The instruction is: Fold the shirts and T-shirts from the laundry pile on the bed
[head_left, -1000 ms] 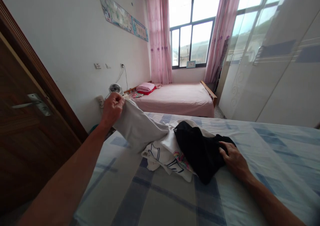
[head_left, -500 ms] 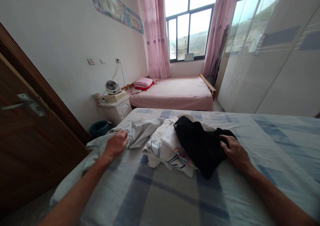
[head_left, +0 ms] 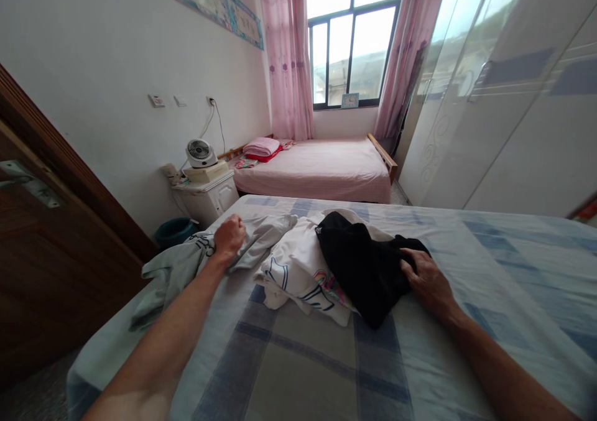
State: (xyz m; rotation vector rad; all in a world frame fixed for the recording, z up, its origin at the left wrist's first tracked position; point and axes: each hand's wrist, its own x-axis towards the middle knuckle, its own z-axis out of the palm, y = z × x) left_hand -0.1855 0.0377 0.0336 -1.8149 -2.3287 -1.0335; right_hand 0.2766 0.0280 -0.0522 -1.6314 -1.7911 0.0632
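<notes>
My left hand (head_left: 229, 234) is closed on a pale grey-green garment (head_left: 186, 259) with dark lettering, at the left of the bed. Its fingertips are turned out of sight. My right hand (head_left: 426, 279) is at the right edge of a black garment (head_left: 359, 259), thumb and fingers curled on the cloth; part of the fingers is hidden. Crumpled between the hands is a white garment (head_left: 291, 262) with blue stripes and a colourful print. The black garment lies partly over it.
A blue-and-white checked sheet (head_left: 321, 365) covers the bed. Behind stand a pink-covered bed (head_left: 336, 166) and a white nightstand (head_left: 209, 198) with a small fan (head_left: 201, 153). A teal bin (head_left: 175, 231) and wooden door (head_left: 46, 272) are left, a white wardrobe (head_left: 508, 141) right.
My left hand has moved slightly forward over the grey-green garment, which now shows more of its lettering. My right hand stays at the black garment. The view has shifted a little.
</notes>
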